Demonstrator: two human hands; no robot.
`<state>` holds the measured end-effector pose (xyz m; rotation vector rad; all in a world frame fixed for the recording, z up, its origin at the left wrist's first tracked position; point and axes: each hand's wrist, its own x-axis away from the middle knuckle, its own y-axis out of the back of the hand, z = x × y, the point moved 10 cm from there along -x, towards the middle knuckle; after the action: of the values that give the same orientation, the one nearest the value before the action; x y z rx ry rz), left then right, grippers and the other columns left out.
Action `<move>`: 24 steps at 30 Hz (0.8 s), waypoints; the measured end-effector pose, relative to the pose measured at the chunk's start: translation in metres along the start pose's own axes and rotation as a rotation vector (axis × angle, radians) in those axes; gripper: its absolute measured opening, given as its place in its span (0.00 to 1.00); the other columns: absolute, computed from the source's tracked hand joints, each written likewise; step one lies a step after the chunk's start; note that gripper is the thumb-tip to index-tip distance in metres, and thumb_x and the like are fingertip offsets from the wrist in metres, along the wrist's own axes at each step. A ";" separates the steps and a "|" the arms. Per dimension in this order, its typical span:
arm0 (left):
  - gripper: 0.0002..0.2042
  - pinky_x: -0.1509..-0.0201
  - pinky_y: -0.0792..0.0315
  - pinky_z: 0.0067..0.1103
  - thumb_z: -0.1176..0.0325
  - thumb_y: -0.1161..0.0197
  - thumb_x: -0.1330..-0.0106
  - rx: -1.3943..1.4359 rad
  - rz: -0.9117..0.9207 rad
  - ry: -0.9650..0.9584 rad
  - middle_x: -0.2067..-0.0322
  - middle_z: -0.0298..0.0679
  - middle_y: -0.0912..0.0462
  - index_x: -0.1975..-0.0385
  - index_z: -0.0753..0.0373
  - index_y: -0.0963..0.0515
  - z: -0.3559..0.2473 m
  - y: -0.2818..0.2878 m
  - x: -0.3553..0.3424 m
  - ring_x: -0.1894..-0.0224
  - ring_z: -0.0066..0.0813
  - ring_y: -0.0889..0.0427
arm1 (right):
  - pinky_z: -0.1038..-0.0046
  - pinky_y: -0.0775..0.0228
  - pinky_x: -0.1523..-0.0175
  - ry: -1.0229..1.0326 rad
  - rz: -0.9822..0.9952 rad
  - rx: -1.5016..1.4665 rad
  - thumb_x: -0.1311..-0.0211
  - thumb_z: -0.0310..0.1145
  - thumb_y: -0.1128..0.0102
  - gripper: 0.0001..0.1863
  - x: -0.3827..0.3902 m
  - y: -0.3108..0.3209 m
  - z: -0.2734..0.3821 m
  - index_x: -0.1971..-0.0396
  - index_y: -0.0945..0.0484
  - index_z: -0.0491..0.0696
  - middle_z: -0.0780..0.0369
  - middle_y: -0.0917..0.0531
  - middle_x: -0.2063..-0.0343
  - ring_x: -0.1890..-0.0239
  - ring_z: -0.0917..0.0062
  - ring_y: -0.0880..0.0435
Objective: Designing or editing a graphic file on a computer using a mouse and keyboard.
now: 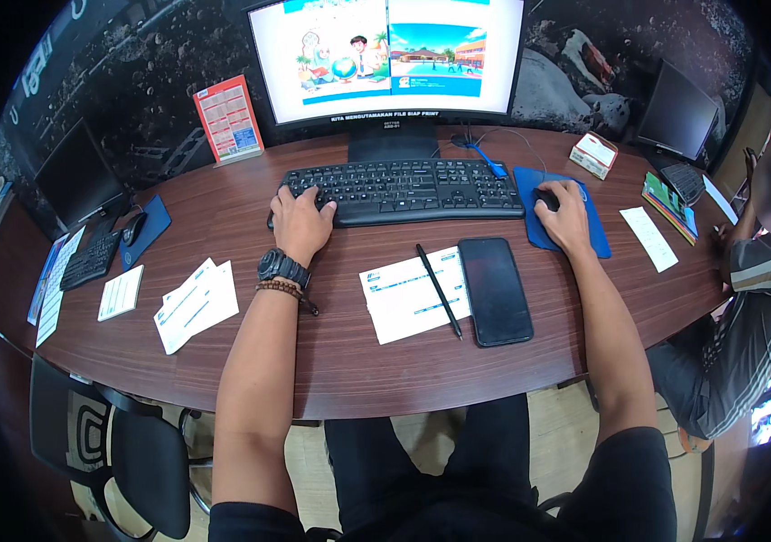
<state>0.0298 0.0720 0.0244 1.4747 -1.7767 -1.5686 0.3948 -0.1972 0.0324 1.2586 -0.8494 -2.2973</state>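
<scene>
Left hand (302, 224): rests with fingers spread over the left end of the keyboard (404, 192).
Right hand (568, 217): curls over the mouse (544, 199) on the blue pad (592, 237), well apart from the left.
Monitor (390, 116): beyond and between the hands, displaying colourful pages (435, 59).
Phone (497, 294): untouched on the tabletop (331, 384), nearer the body than the hands.
Progress: pages are up on display; nothing shows as finished, and what remains seems impossible to judge at this distance.

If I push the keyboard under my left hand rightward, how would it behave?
The keyboard probably stays stiff; its casing looks rigid. Low and wide, it would likely slide, not tip. It may catch the adjacent blue mouse pad.
</scene>
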 end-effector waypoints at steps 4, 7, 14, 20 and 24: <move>0.25 0.37 0.32 0.42 0.55 0.33 0.37 0.028 -0.062 0.012 0.43 0.56 0.32 0.43 0.62 0.22 0.002 0.002 0.000 0.40 0.58 0.33 | 0.62 0.28 0.44 0.018 0.012 -0.004 0.47 0.36 0.40 0.18 -0.001 -0.001 0.000 0.56 0.17 0.47 0.54 0.22 0.53 0.50 0.57 0.21; 0.26 0.37 0.31 0.43 0.55 0.33 0.37 0.020 -0.056 0.017 0.43 0.57 0.32 0.42 0.62 0.23 0.002 0.001 0.000 0.40 0.58 0.33 | 0.62 0.28 0.44 0.011 0.018 -0.014 0.47 0.37 0.39 0.18 -0.001 -0.001 0.000 0.56 0.17 0.47 0.53 0.22 0.53 0.50 0.57 0.21; 0.27 0.38 0.31 0.43 0.55 0.33 0.37 0.009 -0.046 0.019 0.43 0.58 0.33 0.41 0.63 0.24 0.003 0.000 0.000 0.40 0.59 0.33 | 0.62 0.28 0.43 0.024 0.023 -0.016 0.47 0.36 0.39 0.17 -0.001 -0.001 0.004 0.57 0.17 0.47 0.53 0.22 0.54 0.50 0.57 0.21; 0.27 0.37 0.32 0.43 0.55 0.33 0.37 0.012 -0.043 0.019 0.43 0.59 0.33 0.41 0.63 0.24 0.003 -0.001 -0.001 0.40 0.59 0.33 | 0.63 0.29 0.43 0.028 0.020 -0.004 0.47 0.35 0.39 0.17 -0.001 -0.001 0.003 0.56 0.17 0.46 0.53 0.21 0.53 0.50 0.57 0.21; 0.28 0.36 0.32 0.43 0.55 0.33 0.37 0.019 -0.043 0.015 0.43 0.60 0.33 0.41 0.64 0.25 0.003 -0.002 -0.001 0.40 0.60 0.33 | 0.63 0.29 0.42 0.020 0.021 -0.005 0.46 0.35 0.39 0.17 -0.001 -0.001 0.002 0.56 0.17 0.46 0.54 0.21 0.53 0.49 0.57 0.21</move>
<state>0.0285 0.0743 0.0222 1.5390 -1.7674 -1.5618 0.3935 -0.1951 0.0334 1.2620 -0.8457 -2.2655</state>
